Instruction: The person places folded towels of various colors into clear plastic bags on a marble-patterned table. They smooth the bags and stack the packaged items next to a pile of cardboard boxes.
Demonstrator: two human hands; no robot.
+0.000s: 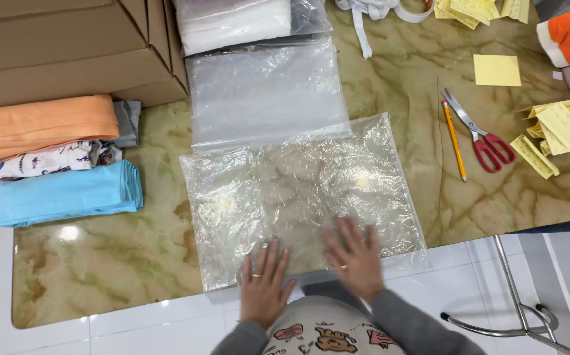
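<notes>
both hands, left hand and right hand, lie flat and spread on the near edge of the clear bag on the table, grasping nothing. the bag looks light, limp, slippery; best pinched at an edge. beyond lie more bags.

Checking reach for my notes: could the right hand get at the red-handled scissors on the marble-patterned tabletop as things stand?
Probably yes. The right hand lies flat on the clear plastic bag, holding nothing, and the red-handled scissors lie on that side, with only bare tabletop in between.
</notes>
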